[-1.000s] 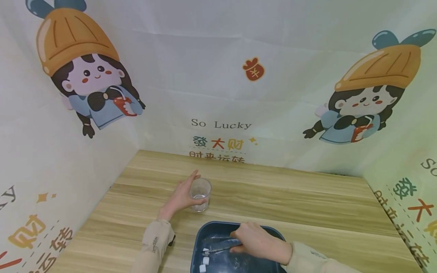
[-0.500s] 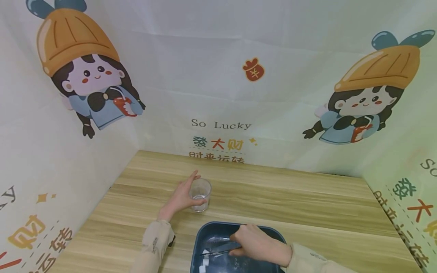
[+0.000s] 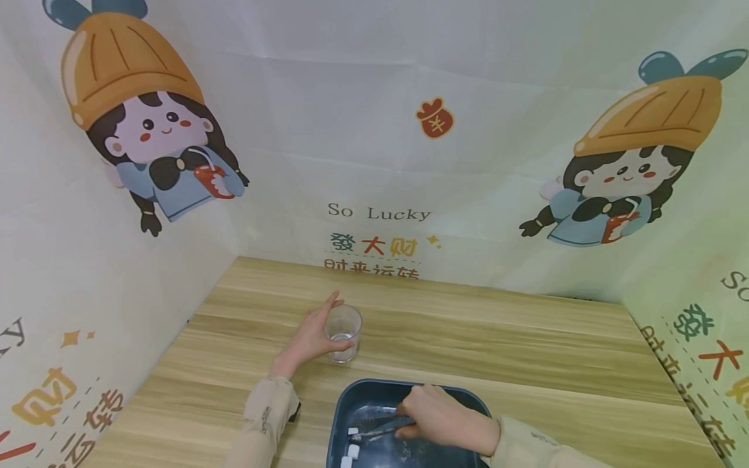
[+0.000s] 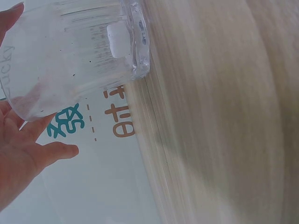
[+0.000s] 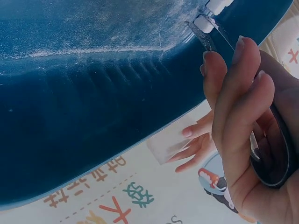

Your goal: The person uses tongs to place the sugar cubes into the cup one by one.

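Observation:
My left hand (image 3: 307, 341) holds a clear drinking glass (image 3: 344, 325) that stands upright on the table, thumb on the near side and fingers on the far side. Inside the glass, near its base, lies a white cube (image 4: 119, 39). My right hand (image 3: 445, 416) grips metal tongs (image 3: 380, 429) over a dark blue tray (image 3: 363, 390). Several small white cubes (image 3: 354, 451) lie along the tray's left side. In the right wrist view, the tongs' tips straddle one cube (image 5: 203, 23); whether they pinch it I cannot tell. The bottom of the tray is out of the head view.
The wood-grain table (image 3: 497, 338) meets a printed cloth backdrop (image 3: 281, 130) at the back and both sides. The tray's raised rim (image 3: 409, 382) stands just in front of the glass. White powdery residue (image 5: 93, 51) marks the tray floor.
The tongs' tips have shifted slightly about the farthest cube, and the cubes in front of it have moved a little. My left hand and the glass have stayed in place.

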`<state>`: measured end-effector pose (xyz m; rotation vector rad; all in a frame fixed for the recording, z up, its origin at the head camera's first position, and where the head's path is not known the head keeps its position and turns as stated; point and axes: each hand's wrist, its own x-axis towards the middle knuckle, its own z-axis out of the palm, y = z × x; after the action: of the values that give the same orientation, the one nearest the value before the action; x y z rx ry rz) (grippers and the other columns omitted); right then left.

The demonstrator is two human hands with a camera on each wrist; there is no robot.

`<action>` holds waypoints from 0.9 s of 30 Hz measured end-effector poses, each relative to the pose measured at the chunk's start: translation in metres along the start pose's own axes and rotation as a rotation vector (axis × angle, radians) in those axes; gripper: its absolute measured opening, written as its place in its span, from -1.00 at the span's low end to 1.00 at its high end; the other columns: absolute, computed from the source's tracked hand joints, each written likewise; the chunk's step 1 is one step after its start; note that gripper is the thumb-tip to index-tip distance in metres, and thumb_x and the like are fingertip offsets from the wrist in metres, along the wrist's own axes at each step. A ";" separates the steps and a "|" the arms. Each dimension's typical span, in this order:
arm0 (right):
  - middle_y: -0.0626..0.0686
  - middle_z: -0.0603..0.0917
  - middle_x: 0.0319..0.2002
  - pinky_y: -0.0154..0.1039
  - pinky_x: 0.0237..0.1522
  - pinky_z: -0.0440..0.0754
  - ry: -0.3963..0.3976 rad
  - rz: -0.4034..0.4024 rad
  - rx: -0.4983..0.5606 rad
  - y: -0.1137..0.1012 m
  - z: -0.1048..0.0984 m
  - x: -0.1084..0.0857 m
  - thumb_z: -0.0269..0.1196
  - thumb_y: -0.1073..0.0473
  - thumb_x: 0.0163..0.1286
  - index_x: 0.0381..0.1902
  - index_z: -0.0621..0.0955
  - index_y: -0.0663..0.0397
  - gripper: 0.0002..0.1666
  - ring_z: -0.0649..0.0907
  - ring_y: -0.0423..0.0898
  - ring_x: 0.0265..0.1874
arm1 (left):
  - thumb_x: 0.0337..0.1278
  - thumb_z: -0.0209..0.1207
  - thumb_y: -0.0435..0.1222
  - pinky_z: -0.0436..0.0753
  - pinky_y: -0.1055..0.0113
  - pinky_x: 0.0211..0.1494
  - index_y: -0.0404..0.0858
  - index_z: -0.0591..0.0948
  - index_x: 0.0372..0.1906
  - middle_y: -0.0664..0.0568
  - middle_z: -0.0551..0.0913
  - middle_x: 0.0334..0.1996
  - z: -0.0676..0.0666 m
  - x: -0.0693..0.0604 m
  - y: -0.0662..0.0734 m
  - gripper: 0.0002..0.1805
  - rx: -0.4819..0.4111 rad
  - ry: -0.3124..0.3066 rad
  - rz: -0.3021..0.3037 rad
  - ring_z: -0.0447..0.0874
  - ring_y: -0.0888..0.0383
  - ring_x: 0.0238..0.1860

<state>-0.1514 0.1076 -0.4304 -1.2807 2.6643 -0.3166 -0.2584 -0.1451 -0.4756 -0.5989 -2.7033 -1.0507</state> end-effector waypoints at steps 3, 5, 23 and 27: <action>-0.20 0.53 -0.78 -0.67 -0.79 0.19 -0.005 0.004 0.005 0.000 0.000 0.000 0.30 0.04 0.07 -0.46 0.69 0.03 -0.81 0.23 -0.51 -0.84 | -0.39 0.40 -0.06 0.02 -0.24 0.30 -0.27 0.00 0.36 -0.11 0.37 0.23 0.000 0.001 -0.001 0.15 0.025 -0.026 -0.024 0.32 -0.17 0.21; -0.19 0.55 -0.76 -0.67 -0.79 0.20 -0.004 0.002 0.012 0.000 -0.001 0.000 0.29 0.04 0.07 -0.45 0.69 0.03 -0.81 0.25 -0.51 -0.84 | -0.38 0.40 -0.05 0.02 -0.23 0.31 -0.27 0.00 0.36 -0.09 0.36 0.23 0.000 0.001 -0.001 0.15 0.031 -0.034 -0.033 0.31 -0.15 0.22; -0.16 0.63 -0.69 -0.66 -0.75 0.26 0.003 0.006 0.031 0.002 -0.007 -0.006 0.29 0.05 0.08 -0.44 0.69 0.04 -0.81 0.32 -0.52 -0.82 | -0.37 0.39 -0.05 0.02 -0.24 0.30 -0.26 0.00 0.36 -0.09 0.36 0.24 -0.002 0.000 0.001 0.14 0.027 -0.034 -0.027 0.32 -0.14 0.22; -0.15 0.65 -0.66 -0.66 -0.74 0.28 0.021 -0.005 0.014 0.002 -0.009 -0.008 0.29 0.05 0.08 -0.45 0.69 0.02 -0.82 0.39 -0.51 -0.79 | -0.38 0.39 -0.04 0.02 -0.23 0.31 -0.25 0.00 0.36 -0.08 0.36 0.24 -0.002 0.000 0.001 0.14 0.029 -0.032 -0.029 0.32 -0.12 0.22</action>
<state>-0.1502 0.1167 -0.4216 -1.2865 2.6717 -0.3510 -0.2576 -0.1455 -0.4733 -0.5786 -2.7578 -1.0160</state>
